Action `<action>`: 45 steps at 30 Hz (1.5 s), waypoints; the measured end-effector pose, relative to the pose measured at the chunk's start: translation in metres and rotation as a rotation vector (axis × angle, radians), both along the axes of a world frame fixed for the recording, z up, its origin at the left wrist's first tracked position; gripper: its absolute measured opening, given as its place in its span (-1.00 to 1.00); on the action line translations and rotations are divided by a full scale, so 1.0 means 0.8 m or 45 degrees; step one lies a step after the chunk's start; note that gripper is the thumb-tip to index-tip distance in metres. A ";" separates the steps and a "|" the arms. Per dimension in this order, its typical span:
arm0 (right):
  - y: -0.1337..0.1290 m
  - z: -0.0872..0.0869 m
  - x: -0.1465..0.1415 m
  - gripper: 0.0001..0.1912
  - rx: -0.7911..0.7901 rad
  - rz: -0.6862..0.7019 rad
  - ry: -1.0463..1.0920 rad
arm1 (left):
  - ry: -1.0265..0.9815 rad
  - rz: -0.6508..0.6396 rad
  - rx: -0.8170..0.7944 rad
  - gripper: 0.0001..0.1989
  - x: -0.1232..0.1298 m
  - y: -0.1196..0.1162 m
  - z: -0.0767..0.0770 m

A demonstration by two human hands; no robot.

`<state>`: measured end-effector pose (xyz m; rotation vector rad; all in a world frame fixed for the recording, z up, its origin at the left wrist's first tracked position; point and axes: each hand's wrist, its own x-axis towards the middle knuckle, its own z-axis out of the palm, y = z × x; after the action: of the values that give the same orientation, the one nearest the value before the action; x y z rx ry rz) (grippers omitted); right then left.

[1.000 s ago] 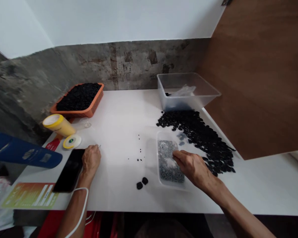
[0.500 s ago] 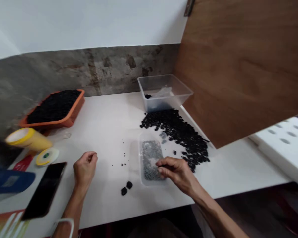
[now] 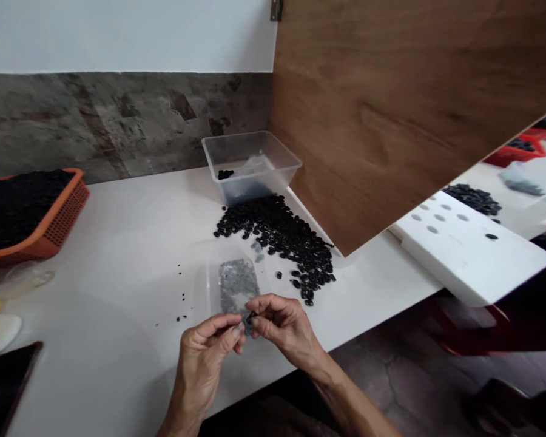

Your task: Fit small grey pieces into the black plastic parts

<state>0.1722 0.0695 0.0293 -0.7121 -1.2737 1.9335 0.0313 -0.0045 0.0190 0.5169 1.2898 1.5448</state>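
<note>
My left hand [image 3: 209,349] and my right hand [image 3: 284,328] meet over the near end of a shallow clear tray [image 3: 213,282] that holds grey granular material [image 3: 239,282]. Between the fingertips of my right hand is a small black piece [image 3: 250,317]. The fingers of my left hand are pinched close beside it; whatever they hold is too small to make out. A spread of small black pieces [image 3: 291,237] lies behind and to the right of the tray, with one loose black piece [image 3: 279,275] near it.
Behind the spread stands a clear plastic bin [image 3: 255,176]. An orange basket [image 3: 59,218] of black pieces is at the left, a phone [image 3: 9,376] nearer. A brown wooden panel [image 3: 368,121] slants at the right, beside a white board with holes [image 3: 473,249].
The view has turned right. My left hand has moved right, from the bare tabletop to my right hand, and their fingertips now meet over the tray. Two black pieces near the front edge no longer show.
</note>
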 end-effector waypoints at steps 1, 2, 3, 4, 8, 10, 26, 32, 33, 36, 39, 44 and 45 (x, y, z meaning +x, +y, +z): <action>0.001 -0.001 0.001 -0.76 -0.042 0.000 0.037 | 0.029 0.004 -0.011 -0.83 0.003 0.001 -0.004; 0.001 -0.002 0.001 -0.76 -0.074 0.000 0.066 | 0.059 0.008 -0.023 -0.83 0.005 0.002 -0.008; 0.001 -0.003 0.002 -0.77 -0.090 -0.003 0.084 | 0.079 0.012 -0.036 -0.83 0.007 0.002 -0.010; 0.001 -0.005 0.002 -0.79 -0.086 -0.013 0.088 | 0.085 0.014 -0.051 -0.82 0.009 0.003 -0.012; 0.001 -0.011 0.005 -0.83 -0.027 -0.091 0.068 | 0.017 0.011 -0.116 -0.77 0.013 0.004 -0.012; 0.001 -0.012 0.007 -0.84 -0.032 -0.090 0.087 | 0.001 0.003 -0.136 -0.75 0.014 0.004 -0.010; -0.011 -0.001 0.002 -0.93 -0.028 -0.059 0.264 | 0.135 -0.050 -0.122 -0.78 0.019 -0.004 -0.011; -0.011 -0.005 0.000 -0.94 -0.037 -0.084 0.238 | 0.114 -0.063 -0.126 -0.78 0.019 -0.006 -0.009; -0.012 -0.005 0.000 -0.94 -0.033 -0.087 0.219 | 0.119 -0.064 -0.127 -0.78 0.019 -0.006 -0.009; -0.014 -0.005 0.000 -0.94 -0.008 -0.101 0.167 | 0.141 -0.065 -0.135 -0.77 0.019 -0.007 -0.011; -0.015 -0.003 0.002 -0.94 0.056 -0.110 0.139 | 0.172 -0.075 -0.131 -0.77 0.020 -0.007 -0.011; -0.019 -0.002 0.004 -0.90 0.172 -0.163 0.034 | 0.328 -0.040 -0.137 -0.78 0.027 -0.008 -0.003; -0.020 -0.003 0.005 -0.91 0.193 -0.175 0.005 | 0.359 -0.026 -0.136 -0.79 0.028 -0.009 -0.001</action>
<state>0.1763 0.0533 0.0273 -0.6997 -1.3177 1.7081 0.0539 -0.0115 0.0180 0.6951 1.5672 1.4120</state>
